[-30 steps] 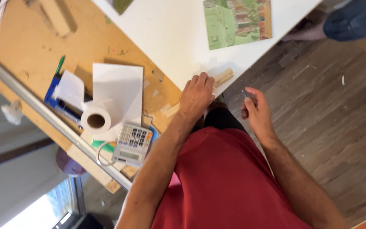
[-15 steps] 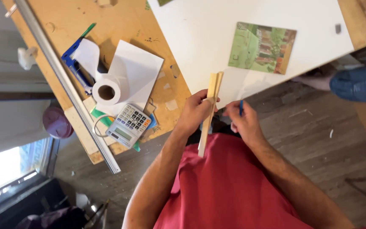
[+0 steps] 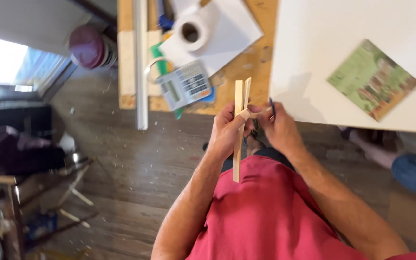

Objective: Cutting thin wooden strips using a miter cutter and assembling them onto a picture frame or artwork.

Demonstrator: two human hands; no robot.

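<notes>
Sticks (image 3: 239,126), two thin wooden strips held side by side, were seen from the head camera gripped upright in the left hand (image 3: 228,131) above the lap, just off the bench (image 3: 258,67) edge. Tape (image 3: 252,113) was being wrapped around them by the right hand (image 3: 279,129), which also held a blue pen (image 3: 272,107). Marking or binding seemed in hand; steady alignment would be needed next.

Both hands (image 3: 253,127) together, fingers (image 3: 234,113) curled.
</notes>
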